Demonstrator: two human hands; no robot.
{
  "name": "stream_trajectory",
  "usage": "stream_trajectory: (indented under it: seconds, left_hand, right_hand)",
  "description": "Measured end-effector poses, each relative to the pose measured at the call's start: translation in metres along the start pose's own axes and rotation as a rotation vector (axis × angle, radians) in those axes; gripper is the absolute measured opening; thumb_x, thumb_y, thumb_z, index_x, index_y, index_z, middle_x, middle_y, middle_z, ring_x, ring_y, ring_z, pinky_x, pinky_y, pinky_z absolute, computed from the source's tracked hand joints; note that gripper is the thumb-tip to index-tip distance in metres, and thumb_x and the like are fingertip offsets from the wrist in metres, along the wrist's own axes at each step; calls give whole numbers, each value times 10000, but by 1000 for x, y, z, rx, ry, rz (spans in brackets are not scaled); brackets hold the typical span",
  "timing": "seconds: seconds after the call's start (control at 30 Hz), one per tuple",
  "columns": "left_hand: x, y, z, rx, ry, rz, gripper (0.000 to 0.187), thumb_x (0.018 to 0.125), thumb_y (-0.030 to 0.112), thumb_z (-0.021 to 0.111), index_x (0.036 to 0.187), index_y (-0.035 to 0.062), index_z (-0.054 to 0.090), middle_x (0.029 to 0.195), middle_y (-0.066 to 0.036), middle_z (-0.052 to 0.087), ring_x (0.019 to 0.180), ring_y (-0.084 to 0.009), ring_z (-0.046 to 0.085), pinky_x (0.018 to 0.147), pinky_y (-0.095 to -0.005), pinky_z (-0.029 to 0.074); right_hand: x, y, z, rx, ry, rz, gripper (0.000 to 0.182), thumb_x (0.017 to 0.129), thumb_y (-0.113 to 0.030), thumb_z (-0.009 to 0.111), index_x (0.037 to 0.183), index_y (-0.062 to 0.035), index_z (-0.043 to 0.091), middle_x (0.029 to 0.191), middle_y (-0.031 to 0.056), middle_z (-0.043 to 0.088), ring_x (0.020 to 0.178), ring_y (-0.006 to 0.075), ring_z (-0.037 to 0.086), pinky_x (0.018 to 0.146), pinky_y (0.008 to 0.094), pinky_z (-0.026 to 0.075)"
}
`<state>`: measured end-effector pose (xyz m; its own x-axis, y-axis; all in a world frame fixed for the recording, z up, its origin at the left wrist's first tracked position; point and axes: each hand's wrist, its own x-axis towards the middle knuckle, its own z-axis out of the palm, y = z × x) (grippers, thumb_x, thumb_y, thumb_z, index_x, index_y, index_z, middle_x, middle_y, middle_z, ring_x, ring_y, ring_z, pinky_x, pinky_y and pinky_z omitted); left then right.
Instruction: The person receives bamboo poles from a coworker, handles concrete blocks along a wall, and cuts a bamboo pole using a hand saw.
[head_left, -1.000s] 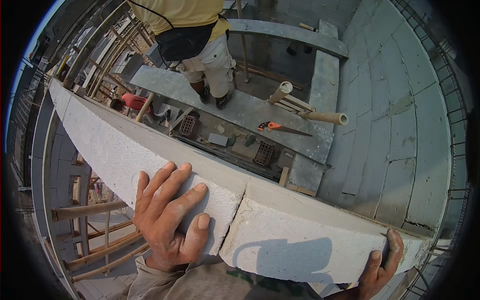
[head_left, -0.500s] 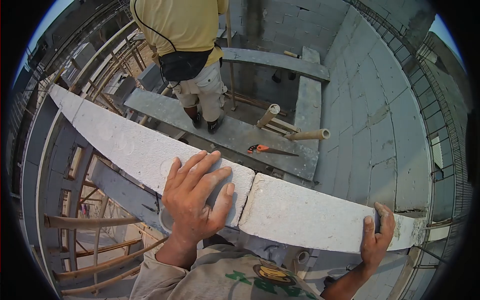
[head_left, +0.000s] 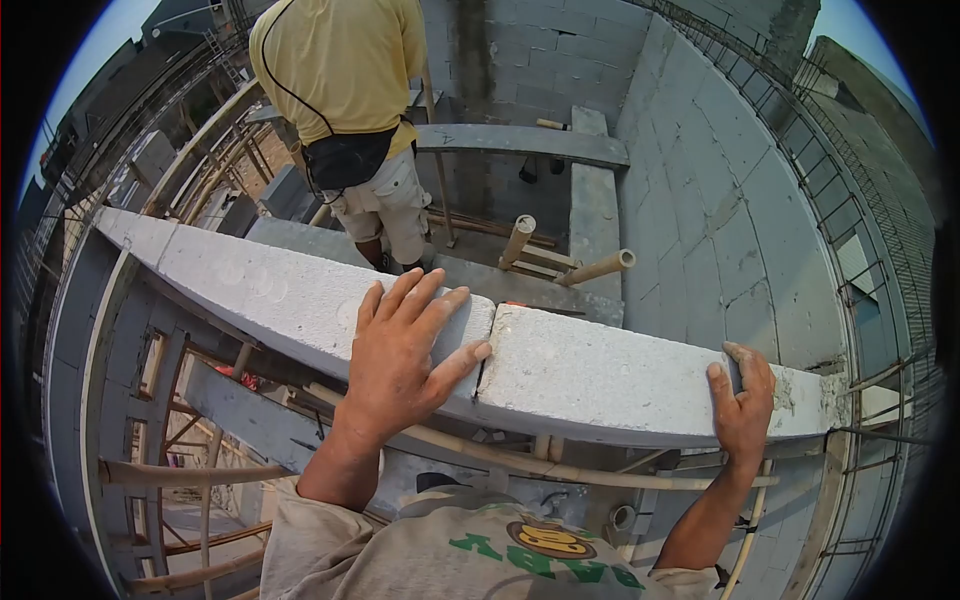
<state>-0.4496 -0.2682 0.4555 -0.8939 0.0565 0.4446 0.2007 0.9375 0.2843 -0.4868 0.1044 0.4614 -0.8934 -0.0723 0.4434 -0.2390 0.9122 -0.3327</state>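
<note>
A pale grey aerated concrete block lies on top of a wall course, its left end butted against a neighbouring block. My left hand rests flat with fingers spread on the neighbouring block, fingertips near the joint between the two. My right hand grips the right end of the block, thumb on top and fingers wrapped over the far edge.
A person in a yellow shirt and pale shorts stands on a grey plank behind the wall. Bamboo poles stick up near them. A block wall curves along the right. Bamboo scaffolding hangs below left.
The view has tipped from above the wall to more level. My left hand slid right toward the joint. The saw on the plank has dropped out of sight behind the block.
</note>
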Motion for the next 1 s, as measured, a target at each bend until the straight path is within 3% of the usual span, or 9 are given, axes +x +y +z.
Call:
stream_trajectory:
  seconds: [0.17,0.47,1.0]
  left_hand:
    - [14,15,8,-35,-98,101,599,879,513,581,1273,63,564,1293,-205,536,1276,-348,446,1101,-564,215]
    - [16,18,9,2,-172,91,582,889,517,566,1262,70,569,1229,-161,563,1215,-309,485,1100,-545,221]
    - [24,25,-6,11,-390,25,712,795,627,596,1267,96,553,1192,-144,539,1194,-322,466,1107,-567,159]
  right_hand:
    - [1,3,-2,-26,-15,-55,358,890,-308,624,1082,-6,620,1061,163,615,1038,338,539,950,427,381]
    - [1,0,-4,-30,-33,-22,379,891,-324,625,1093,-3,613,1088,164,601,1044,338,528,950,427,382]
    - [-1,-4,-4,-57,-120,103,458,898,-386,584,1145,0,602,1148,174,568,1130,344,486,999,466,353]
